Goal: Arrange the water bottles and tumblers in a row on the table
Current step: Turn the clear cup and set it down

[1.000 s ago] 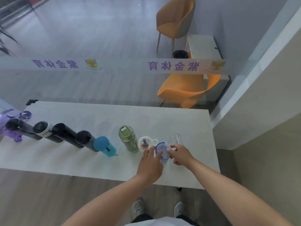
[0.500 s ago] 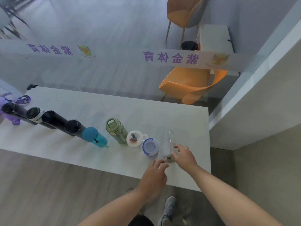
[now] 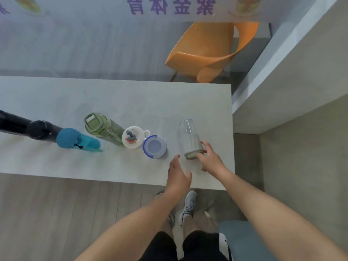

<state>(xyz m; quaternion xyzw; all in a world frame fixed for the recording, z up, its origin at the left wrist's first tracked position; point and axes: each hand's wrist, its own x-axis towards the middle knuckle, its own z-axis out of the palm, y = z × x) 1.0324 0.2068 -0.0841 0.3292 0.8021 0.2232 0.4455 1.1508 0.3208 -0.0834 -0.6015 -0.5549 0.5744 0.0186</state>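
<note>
Head view: right hand [image 3: 210, 160] pinches glass tumbler [image 3: 188, 136] low; left hand [image 3: 178, 176] spread, seven o'clock. Likely light, slick, fragile.

A black bottle [image 3: 11, 122] is cut off at the left edge.

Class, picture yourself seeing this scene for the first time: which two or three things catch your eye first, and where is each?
The clear tumbler stands near the right end of the table, the right hand gripping its base while the left hand hovers open beside it. To its left runs a colourful row: blue-rimmed tumbler, white lidded cup, green bottle, teal bottle. An orange chair sits beyond the table.
</note>
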